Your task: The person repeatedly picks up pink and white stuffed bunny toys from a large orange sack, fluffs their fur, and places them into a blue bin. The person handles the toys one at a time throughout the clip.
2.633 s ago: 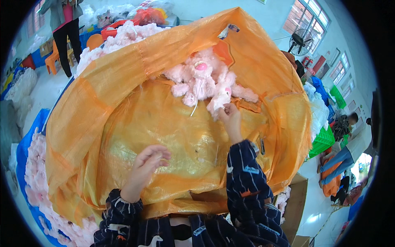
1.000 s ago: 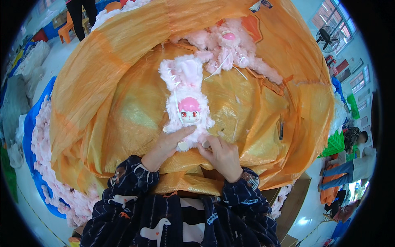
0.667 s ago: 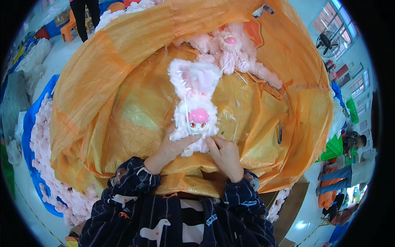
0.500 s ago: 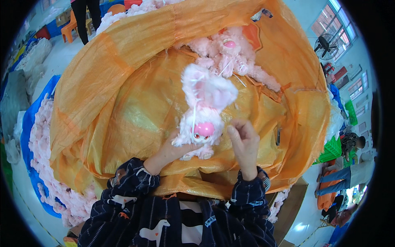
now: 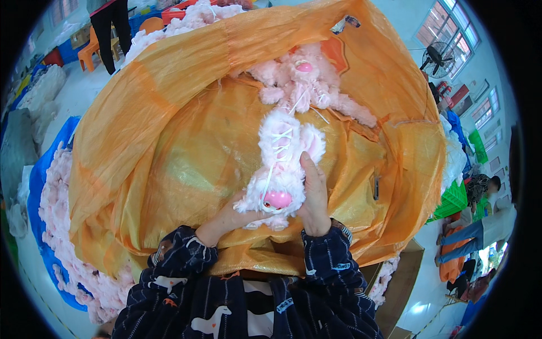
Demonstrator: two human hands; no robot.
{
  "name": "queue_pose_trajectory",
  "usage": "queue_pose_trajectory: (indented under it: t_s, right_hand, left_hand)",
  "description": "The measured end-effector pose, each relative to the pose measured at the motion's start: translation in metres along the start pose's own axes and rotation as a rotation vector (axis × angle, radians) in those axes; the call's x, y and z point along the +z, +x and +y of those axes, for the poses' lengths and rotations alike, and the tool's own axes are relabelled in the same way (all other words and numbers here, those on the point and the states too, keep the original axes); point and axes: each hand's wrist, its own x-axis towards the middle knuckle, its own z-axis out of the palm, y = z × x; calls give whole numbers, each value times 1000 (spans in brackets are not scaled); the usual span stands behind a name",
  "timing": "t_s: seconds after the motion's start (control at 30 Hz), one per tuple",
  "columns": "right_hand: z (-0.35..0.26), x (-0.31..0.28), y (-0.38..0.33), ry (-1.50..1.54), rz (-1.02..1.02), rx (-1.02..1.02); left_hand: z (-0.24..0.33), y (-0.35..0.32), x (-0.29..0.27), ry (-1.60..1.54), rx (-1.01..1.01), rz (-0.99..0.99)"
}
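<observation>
Right hand (image 5: 315,198), apart from the plush doll (image 5: 281,169) half a second earlier, now meets its side, thumb against one ear; hidden fingers leave its grip undeterminable. Left hand (image 5: 234,216) is clamped around the lower body. Doll held between both hands over the orange sheeting (image 5: 186,164), long axis running away from the wearer, ears farthest and leaning slightly right, feet nearest.

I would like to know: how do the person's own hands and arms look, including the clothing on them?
The left hand and right hand wear no gloves. The left sleeve and right sleeve are long, loose and dark navy, with thin pale stripes. Small animal figures, white and orange, show on the left one; a pale blue motif on the right.
</observation>
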Motion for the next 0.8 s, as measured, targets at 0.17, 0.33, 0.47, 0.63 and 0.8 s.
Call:
queue_pose_trajectory:
  t_s: [0.17, 0.33, 0.47, 0.63, 0.8]
  right_hand:
    - [5, 3, 0, -68, 16, -84]
    - [-7, -15, 5, -115, 114, -131]
    - [-9, -30, 5, -242, 166, -102]
    - [-6, -29, -1, -256, 44, -82]
    - [-8, -29, -3, -302, 66, -97]
  left_hand:
    - [-17, -9, -7, 1, 23, 40]
    - [33, -24, -15, -1, 420, 56]
    - [74, -68, -63, 301, 609, 154]
    - [167, -99, -155, -485, 1201, 342]
    - [161, -62, -137, 58, 1107, 931]
